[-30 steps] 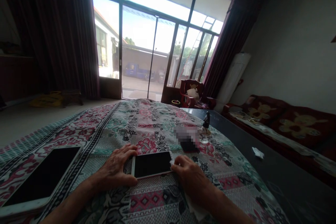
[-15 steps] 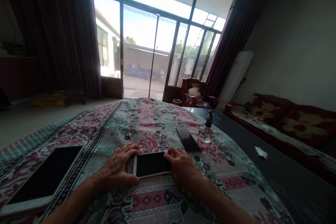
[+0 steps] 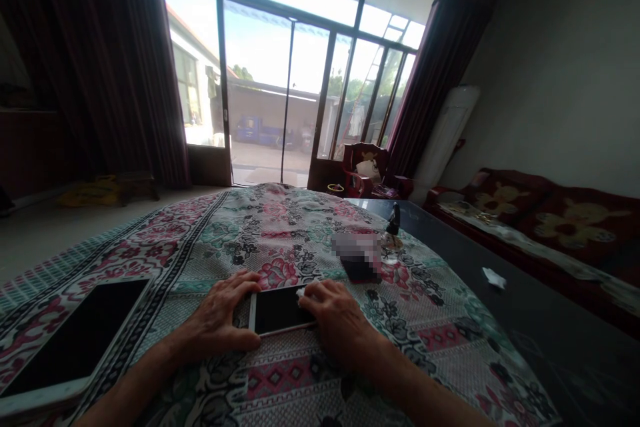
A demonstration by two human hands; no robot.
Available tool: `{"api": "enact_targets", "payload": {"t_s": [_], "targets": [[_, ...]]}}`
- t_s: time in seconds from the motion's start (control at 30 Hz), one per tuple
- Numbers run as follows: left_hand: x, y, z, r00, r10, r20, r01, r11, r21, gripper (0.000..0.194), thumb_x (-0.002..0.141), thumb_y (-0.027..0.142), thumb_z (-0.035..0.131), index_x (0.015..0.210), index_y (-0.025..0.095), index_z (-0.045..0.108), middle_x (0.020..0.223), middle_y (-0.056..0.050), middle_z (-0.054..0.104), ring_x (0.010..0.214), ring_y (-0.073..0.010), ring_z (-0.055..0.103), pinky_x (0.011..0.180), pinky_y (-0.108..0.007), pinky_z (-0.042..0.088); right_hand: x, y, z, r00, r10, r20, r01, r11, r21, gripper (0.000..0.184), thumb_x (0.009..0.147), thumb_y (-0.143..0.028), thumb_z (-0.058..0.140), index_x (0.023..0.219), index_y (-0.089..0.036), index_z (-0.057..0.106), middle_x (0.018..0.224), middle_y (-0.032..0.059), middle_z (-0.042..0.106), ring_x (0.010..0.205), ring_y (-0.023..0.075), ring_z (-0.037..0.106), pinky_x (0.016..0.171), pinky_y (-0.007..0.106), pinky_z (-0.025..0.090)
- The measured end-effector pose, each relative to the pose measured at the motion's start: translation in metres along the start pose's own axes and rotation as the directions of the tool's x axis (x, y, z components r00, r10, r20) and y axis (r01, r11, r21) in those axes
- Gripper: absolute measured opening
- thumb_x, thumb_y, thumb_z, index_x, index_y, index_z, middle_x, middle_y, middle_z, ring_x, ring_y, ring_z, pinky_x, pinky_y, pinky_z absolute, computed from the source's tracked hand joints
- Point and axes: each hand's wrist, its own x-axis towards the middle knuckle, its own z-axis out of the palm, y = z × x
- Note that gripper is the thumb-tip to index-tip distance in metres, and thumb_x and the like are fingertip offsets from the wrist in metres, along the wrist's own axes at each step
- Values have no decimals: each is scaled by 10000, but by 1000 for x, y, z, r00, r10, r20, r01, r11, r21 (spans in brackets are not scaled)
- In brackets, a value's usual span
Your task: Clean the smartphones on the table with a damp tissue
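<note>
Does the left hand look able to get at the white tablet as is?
Likely yes: only tablecloth separates left hand and white tablet, though it's at the phone's left end.

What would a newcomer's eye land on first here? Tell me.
Probably the bright window across the room, between dark curtains. Next, perhaps, the white phone lying face up on the patterned cloth, the left hand at its left end and the right hand over its right, pinching something white.
</note>
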Motion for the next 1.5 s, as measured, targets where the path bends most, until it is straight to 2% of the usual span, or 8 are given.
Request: {"api": "enact_targets", "payload": {"t_s": [0.1,0.2,0.63,0.8,1.0,1.2,1.33,1.5], "targets": [[0,0,0,1000,0,-4,0,1000,-4,703,574,429,757,1228,259,564,1462,-75,461,1401,-359,299,1139,-510,244,9,12,0,998,57,-32,-57,998,-3,304,888,-124,480,1149,-208,610,1160,63,603,1041,220,491,921,368,362],[0,-2,2,1000,14,-19,-15,1000,-9,721,564,449,772,1225,248,569,1456,-85,467,1397,-355,306,1141,-500,243,13,13,3,998,50,-45,-49,999,13,339,879,-115,474,1189,-195,587,1184,70,593,1074,218,477,938,360,355],[0,-4,5,1000,14,-25,-13,1000,11,707,566,406,773,1226,251,570,1461,-74,465,1399,-352,310,1144,-500,257,-7,-40,16,987,-156,-35,156,988,19,242,913,-173,514,1151,-182,559,1195,74,581,1075,221,485,935,351,407],[0,-3,4,1000,4,-30,-4,1000,10,706,569,392,766,1232,250,570,1456,-75,471,1399,-353,310,1148,-496,253,-4,-39,15,981,-191,-36,193,981,37,241,916,-230,539,1155,-206,565,1182,45,604,1050,215,506,908,341,410],[0,-3,3,1000,3,-21,-4,1000,-5,736,572,495,773,1236,251,570,1454,-83,472,1399,-359,305,1142,-507,251,4,-3,9,997,19,-76,-15,998,54,328,911,-123,464,1200,-201,599,1221,57,617,1100,206,506,967,341,373],[0,-4,11,996,8,-87,-8,1000,8,754,568,573,771,1222,248,582,1442,-87,483,1396,-363,308,1140,-497,257,7,19,12,967,208,-148,-201,978,59,361,892,-60,423,1184,-154,612,1193,91,629,1107,200,521,985,312,367],[1,-3,14,995,-1,-97,2,1000,5,778,547,603,766,1222,263,581,1438,-82,488,1391,-368,315,1135,-509,255,14,10,14,983,162,-90,-162,987,3,342,891,-83,445,1178,-158,615,1224,101,619,1164,219,490,995,338,361],[2,-1,15,994,-3,-109,5,1000,19,745,539,549,777,1198,257,591,1431,-85,496,1383,-367,333,1129,-502,264,20,-21,19,998,23,-53,-21,999,35,363,907,-195,474,1260,-175,557,1337,81,554,1218,239,441,1012,387,338]]}}
